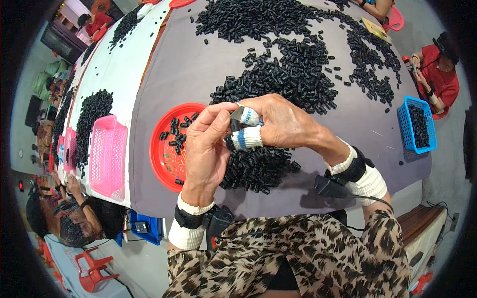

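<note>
My left hand point(206, 144) and my right hand point(290, 121) meet over the near middle of the table. In my left fingers is a small black cylindrical part point(234, 124), mostly covered by the fingers. A small grey metal blade point(237, 114) shows between the thumb and finger of my right hand, close against that part. White wraps with blue marks point(247, 137) cover the right thumb and a finger. Beneath and beyond my hands lies a large heap of black parts point(278, 82). To the left stands a round red tray point(158, 154) with several loose parts in it.
A pink basket point(108, 176) stands on the white table section at left. A blue basket point(431, 130) of black parts sits at the right edge. One person point(442, 74) works at right, another point(74, 208) at left. More heaps point(370, 64) spread far right.
</note>
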Action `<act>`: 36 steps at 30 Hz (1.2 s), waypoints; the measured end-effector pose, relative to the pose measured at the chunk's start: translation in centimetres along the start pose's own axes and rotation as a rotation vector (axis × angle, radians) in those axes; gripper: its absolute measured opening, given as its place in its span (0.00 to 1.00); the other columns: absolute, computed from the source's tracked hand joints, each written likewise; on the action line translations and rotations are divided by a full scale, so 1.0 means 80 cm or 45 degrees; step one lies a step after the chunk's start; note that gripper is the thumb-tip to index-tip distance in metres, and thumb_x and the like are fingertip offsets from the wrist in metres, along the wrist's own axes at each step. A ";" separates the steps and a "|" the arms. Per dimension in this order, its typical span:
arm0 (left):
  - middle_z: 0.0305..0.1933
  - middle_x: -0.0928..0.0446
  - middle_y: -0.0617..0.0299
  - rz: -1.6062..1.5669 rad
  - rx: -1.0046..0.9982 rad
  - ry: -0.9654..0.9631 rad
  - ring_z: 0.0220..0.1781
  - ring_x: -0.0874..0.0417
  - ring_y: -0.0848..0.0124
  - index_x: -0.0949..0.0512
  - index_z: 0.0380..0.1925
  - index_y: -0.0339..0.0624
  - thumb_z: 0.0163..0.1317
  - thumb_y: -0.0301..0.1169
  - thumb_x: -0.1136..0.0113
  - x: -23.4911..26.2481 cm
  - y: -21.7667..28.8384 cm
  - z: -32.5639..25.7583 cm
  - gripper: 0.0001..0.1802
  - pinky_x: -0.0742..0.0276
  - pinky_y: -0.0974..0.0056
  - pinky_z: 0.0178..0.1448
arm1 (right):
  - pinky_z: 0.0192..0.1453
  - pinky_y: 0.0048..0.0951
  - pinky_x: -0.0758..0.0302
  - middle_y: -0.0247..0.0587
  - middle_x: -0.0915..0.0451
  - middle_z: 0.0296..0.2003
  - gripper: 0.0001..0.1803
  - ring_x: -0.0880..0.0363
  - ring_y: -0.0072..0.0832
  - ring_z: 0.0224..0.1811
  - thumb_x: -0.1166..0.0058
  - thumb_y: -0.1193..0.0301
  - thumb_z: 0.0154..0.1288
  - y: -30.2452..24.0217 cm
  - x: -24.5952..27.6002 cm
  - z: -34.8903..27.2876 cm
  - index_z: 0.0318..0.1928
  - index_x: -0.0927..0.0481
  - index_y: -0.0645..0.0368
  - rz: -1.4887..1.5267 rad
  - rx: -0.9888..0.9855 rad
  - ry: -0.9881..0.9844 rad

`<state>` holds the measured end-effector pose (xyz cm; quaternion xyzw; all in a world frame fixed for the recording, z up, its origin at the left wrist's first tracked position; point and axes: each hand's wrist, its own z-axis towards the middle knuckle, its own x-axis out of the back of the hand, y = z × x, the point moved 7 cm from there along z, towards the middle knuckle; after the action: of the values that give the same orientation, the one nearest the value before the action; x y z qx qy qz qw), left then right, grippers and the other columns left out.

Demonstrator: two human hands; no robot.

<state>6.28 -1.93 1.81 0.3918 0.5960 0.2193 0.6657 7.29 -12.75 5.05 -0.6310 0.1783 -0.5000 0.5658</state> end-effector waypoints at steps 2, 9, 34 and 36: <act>0.29 0.28 0.69 0.000 0.000 0.009 0.30 0.30 0.83 0.24 0.40 0.35 0.62 0.28 0.47 -0.002 0.001 -0.001 0.09 0.32 0.76 0.36 | 0.30 0.32 0.31 0.43 0.24 0.20 0.20 0.28 0.31 0.22 0.40 0.58 0.48 -0.004 0.001 0.000 0.28 0.25 0.65 0.024 -0.012 0.014; 0.33 0.24 0.65 0.021 0.005 0.034 0.33 0.25 0.81 0.25 0.40 0.34 0.62 0.28 0.47 -0.003 0.000 -0.001 0.09 0.28 0.74 0.39 | 0.30 0.32 0.31 0.44 0.25 0.20 0.20 0.28 0.32 0.21 0.41 0.58 0.49 0.000 -0.002 0.001 0.28 0.26 0.65 -0.003 -0.001 -0.012; 0.32 0.23 0.57 1.531 -0.134 -0.102 0.32 0.22 0.69 0.22 0.36 0.37 0.51 0.28 0.38 0.049 -0.070 -0.004 0.12 0.27 0.68 0.37 | 0.26 0.33 0.34 0.45 0.26 0.19 0.08 0.31 0.30 0.19 0.52 0.71 0.52 0.071 0.045 -0.047 0.29 0.28 0.65 -0.111 -0.241 0.182; 0.32 0.27 0.56 1.842 -0.275 -0.379 0.35 0.25 0.64 0.22 0.37 0.40 0.47 0.28 0.35 0.020 -0.098 -0.012 0.14 0.28 0.63 0.40 | 0.27 0.33 0.34 0.45 0.26 0.20 0.08 0.31 0.30 0.20 0.53 0.71 0.52 0.077 0.044 -0.050 0.29 0.28 0.65 -0.097 -0.266 0.167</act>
<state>4.33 -5.14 -5.31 0.6441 0.0679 0.6047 0.4635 7.60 -19.53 0.51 -0.6587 0.2421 -0.5400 0.4646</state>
